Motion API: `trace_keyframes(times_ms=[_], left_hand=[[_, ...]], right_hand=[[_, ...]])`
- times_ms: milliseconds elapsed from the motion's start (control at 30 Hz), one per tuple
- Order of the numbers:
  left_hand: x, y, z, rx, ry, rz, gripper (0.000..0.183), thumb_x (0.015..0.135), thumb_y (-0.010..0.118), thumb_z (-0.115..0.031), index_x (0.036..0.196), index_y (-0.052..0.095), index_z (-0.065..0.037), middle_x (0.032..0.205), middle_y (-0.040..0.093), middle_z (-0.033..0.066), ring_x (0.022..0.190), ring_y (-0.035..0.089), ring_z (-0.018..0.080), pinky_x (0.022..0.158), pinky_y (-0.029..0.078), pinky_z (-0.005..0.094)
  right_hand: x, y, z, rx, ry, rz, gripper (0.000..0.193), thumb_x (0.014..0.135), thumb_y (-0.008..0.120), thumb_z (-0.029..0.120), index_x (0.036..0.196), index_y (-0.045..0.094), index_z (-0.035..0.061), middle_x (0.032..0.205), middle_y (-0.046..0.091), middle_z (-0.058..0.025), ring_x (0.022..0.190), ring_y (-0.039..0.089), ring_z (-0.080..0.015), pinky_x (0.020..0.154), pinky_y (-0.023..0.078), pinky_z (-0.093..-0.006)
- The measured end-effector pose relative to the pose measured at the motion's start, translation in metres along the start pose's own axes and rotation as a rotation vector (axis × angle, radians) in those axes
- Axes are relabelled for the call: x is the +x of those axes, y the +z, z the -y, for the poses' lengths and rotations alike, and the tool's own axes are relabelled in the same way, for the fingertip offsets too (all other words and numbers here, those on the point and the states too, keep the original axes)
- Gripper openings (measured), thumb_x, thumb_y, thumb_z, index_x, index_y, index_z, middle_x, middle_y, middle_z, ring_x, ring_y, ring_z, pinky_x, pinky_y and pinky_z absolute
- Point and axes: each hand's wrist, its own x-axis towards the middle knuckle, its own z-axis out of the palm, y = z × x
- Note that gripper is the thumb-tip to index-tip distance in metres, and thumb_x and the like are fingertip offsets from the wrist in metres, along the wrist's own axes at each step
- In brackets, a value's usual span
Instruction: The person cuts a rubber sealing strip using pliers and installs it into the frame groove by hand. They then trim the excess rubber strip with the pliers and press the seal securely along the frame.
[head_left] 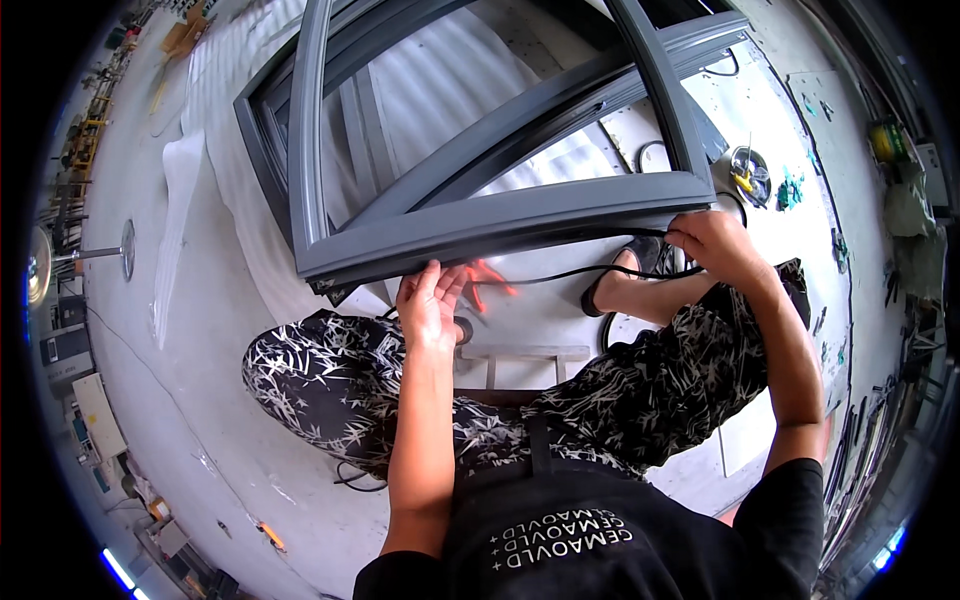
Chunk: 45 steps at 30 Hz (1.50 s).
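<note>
A: What is the right hand [708,243] doing on your feed?
B: Between two and three o'clock from the middle of my view, I'm seeing it pinching a black strip [585,269] between thumb and fingers, right by the window frame [510,212]'s near corner.
A: And the left hand [430,300]?
B: It's sitting just off the middle, toward nine o'clock, palm turned up and fingers loosely spread. The fingertips are touching the frame's near edge. I can't tell whether they're also touching the strip.
A: How is the strip lying?
B: One stretch is running along the frame's near edge toward the right hand; another is hanging below in a slack curve, crossing toward three o'clock.
A: Where's the frame?
B: It's filling twelve o'clock, grey, tilting over a second grey frame [480,133].
A: Farther out?
B: A blurred orange-red tool [488,283] is showing at the middle, just beside the left hand. A low pale stand [525,352] is standing at five, between the legs in patterned trousers [670,375]. A round container [737,163] is sitting at two with something yellow in it, white sheeting [225,110] is spreading at ten, and an orange-handled tool [270,535] is lying at seven.
</note>
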Motion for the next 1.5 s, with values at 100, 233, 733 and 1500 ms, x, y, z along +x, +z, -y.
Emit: trace_keyframes(times_ms=[100, 233, 733, 1500], left_hand=[[-0.004, 0.003, 0.0, 0.012, -0.013, -0.02, 0.014, 0.091, 0.063, -0.008, 0.103, 0.06, -0.001, 0.101, 0.067, 0.0135, 0.098, 0.066, 0.0261, 0.092, 0.054, 0.0417], [-0.003, 0.008, 0.005, 0.004, -0.093, 0.142, 0.016, 0.092, 0.063, -0.01, 0.105, 0.062, -0.001, 0.103, 0.066, 0.0136, 0.098, 0.065, 0.025, 0.09, 0.055, 0.0396], [-0.021, 0.032, 0.011, -0.021, -0.181, 0.243, 0.018, 0.092, 0.064, -0.01, 0.108, 0.061, -0.003, 0.107, 0.066, 0.0125, 0.099, 0.066, 0.024, 0.089, 0.056, 0.0377], [-0.022, 0.07, 0.045, 0.004, -0.109, 0.125, 0.022, 0.092, 0.062, -0.006, 0.114, 0.059, -0.006, 0.114, 0.062, 0.0092, 0.106, 0.06, 0.0219, 0.095, 0.052, 0.0364]], right_hand=[[-0.002, 0.0, 0.0, 0.039, -0.015, 0.0, 0.018, 0.086, 0.066, 0.02, 0.091, 0.07, 0.0033, 0.075, 0.066, -0.0155, 0.068, 0.064, -0.0318, 0.064, 0.05, -0.0391], [-0.003, 0.002, -0.005, 0.005, -0.035, 0.017, 0.02, 0.088, 0.062, 0.027, 0.091, 0.069, 0.0084, 0.081, 0.067, -0.0141, 0.077, 0.064, -0.0344, 0.068, 0.051, -0.0414], [-0.008, 0.003, -0.006, 0.025, -0.087, 0.003, 0.017, 0.086, 0.064, 0.021, 0.092, 0.069, 0.0057, 0.082, 0.067, -0.0143, 0.076, 0.064, -0.0339, 0.068, 0.051, -0.0403], [-0.008, 0.01, -0.01, -0.017, -0.161, -0.057, 0.02, 0.088, 0.061, 0.027, 0.085, 0.067, 0.008, 0.078, 0.066, -0.0123, 0.076, 0.064, -0.0345, 0.066, 0.05, -0.0435]])
